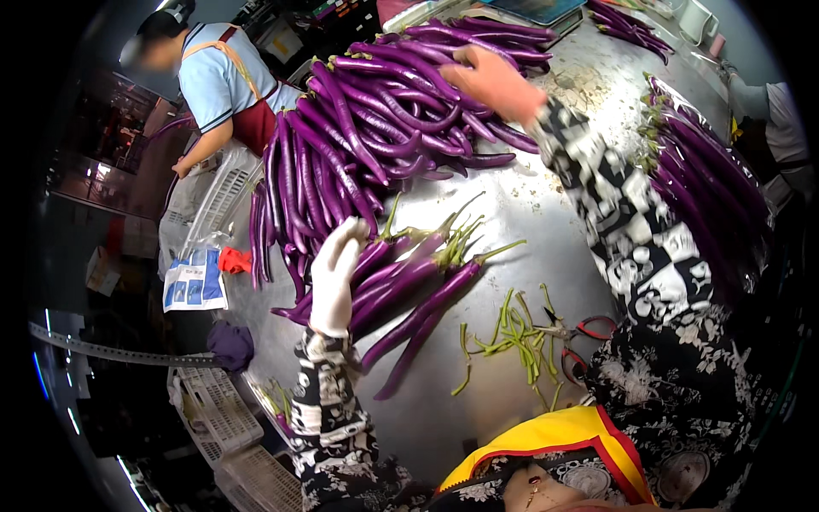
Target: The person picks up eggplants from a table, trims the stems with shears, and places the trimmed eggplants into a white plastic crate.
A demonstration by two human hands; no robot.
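My left hand (336, 278), in a white glove, is at the near edge of the big heap of long purple eggplants (384, 121). Beside it, to the right, lies a smaller group of eggplants (409, 281) with long green stems; whether the palm touches them I cannot tell. My right hand (489, 83), in an orange-pink glove, is over the heap's upper right part, its fingers curled; its grip is not clear. Cut green stems (521, 336) lie on the metal table (435, 416), next to scissors with red handles (582, 336).
Bagged eggplants (710, 185) lie at the right, a scale (544, 13) at the back. A person (233, 83) in a dark red apron stands at the back left near a plastic crate (224, 192). More crates (217, 409) are below left. Another person's sleeve (787, 121) shows far right.
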